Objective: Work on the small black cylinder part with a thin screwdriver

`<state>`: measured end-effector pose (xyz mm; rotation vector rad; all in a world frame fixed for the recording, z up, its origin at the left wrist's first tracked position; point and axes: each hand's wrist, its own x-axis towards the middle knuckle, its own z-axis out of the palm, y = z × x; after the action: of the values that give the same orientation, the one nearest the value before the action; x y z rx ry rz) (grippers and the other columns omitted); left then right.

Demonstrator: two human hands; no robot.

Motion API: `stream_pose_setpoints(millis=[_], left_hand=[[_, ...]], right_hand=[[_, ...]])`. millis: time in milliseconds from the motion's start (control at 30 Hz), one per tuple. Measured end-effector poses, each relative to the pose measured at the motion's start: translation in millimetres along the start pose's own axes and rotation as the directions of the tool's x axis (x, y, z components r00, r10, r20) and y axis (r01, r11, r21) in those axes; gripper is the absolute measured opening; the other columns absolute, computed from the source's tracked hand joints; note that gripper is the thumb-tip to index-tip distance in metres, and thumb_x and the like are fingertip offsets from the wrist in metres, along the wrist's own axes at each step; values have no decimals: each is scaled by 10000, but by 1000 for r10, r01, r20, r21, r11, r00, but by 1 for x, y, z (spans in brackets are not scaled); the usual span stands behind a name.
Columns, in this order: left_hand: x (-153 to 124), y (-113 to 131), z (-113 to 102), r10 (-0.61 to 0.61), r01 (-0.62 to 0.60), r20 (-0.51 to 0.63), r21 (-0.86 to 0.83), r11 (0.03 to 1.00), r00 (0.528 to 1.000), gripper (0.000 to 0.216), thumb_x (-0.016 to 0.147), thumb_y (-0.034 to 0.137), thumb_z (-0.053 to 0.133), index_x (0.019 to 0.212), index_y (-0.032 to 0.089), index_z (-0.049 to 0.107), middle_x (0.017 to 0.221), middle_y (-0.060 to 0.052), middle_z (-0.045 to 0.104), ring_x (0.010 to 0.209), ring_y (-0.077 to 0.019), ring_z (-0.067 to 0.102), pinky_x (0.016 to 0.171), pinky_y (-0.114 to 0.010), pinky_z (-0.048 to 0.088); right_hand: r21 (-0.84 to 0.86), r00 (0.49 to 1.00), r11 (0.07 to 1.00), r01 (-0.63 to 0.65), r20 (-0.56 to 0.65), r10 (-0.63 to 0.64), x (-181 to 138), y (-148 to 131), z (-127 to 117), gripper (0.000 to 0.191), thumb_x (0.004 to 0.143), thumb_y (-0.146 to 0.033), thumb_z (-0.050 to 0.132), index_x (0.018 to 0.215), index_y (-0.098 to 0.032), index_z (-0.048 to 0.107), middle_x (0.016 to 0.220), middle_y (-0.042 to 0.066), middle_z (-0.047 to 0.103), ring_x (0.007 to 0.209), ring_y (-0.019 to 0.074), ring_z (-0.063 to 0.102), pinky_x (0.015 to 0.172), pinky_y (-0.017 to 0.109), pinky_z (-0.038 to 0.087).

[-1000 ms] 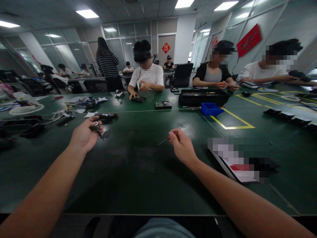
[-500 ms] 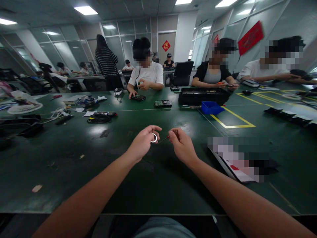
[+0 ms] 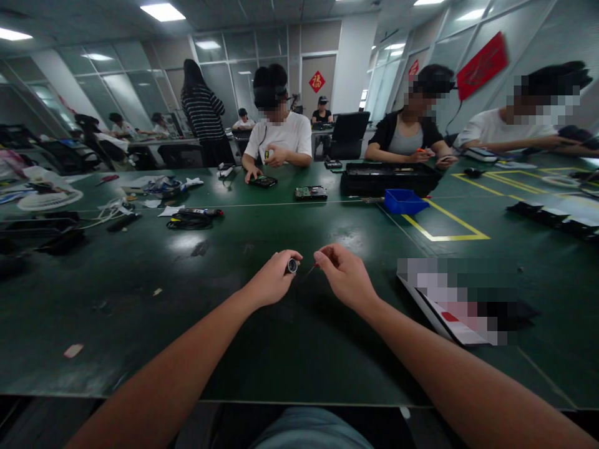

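Observation:
My left hand [image 3: 272, 277] is closed around a small dark cylinder with a round, silver-rimmed end [image 3: 292, 265] that faces me. Most of its body is hidden in the fingers, so its kind is unclear. Just to the right, my right hand [image 3: 345, 274] pinches a small screwdriver [image 3: 312, 268] with a thin shaft and a bit of red at the handle. The shaft points down and left toward the cylinder, with a small gap between them. Both hands are above the green table [image 3: 262, 355].
A white booklet-like item [image 3: 461, 324], partly pixelated, lies right of my right arm. Farther off are a blue bin [image 3: 405, 201], a long black housing [image 3: 390, 181], a hard drive [image 3: 311, 193] and coiled black cable [image 3: 191, 218]. Several people sit across the table.
My left hand has turned and its fingers have closed in around the cylinder, whose end now shows a dark inside instead of a bright white ring. The screwdriver remains in my right hand.

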<state>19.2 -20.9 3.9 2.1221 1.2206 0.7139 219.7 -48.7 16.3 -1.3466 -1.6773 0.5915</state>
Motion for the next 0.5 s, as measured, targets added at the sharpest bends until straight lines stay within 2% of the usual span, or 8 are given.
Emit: stream_pose_setpoints(millis=[100,167,267,333,500], left_hand=[[4,-3,0,75,-75,-1,53,996,997,295,856,145,639,1142,208,677,1185,-87,666,1148,-275,573,1046,-451,418],[5,-4,1,101,-99,-20,49,994,995,347,849,128,662,1180,229,679,1210,-66,668,1175,-260,571,1073,-440,403],[5,-4,3,37,-36,-87,5,999,996,443,846,126,687,1273,230,638,1228,-64,672,1162,-244,591,1053,-416,427],[5,-3,3,7,-6,-120,9,1000,993,425,834,136,715,1246,219,652,1218,-67,681,1156,-249,594,1041,-414,436],[5,-3,3,40,-34,-146,44,998,988,334,840,168,733,1162,241,689,1166,-43,701,1137,-250,594,1024,-418,439]], right_hand=[[29,1000,999,-23,-9,23,0,0,-1,331,915,-507,599,753,-220,633,660,7,633,598,179,565,571,315,401],[91,999,996,-25,-43,29,1,2,-1,316,905,-499,615,763,-217,627,652,-1,622,595,173,561,573,311,407],[227,991,974,20,-132,11,2,5,0,242,928,-438,586,850,-214,635,719,3,644,670,177,601,644,319,455],[312,981,948,63,-196,0,2,6,1,199,936,-400,570,919,-216,642,788,14,665,734,181,628,701,330,488],[405,969,908,108,-247,-5,2,4,1,175,915,-380,591,960,-223,652,814,20,670,745,182,646,723,350,532]])
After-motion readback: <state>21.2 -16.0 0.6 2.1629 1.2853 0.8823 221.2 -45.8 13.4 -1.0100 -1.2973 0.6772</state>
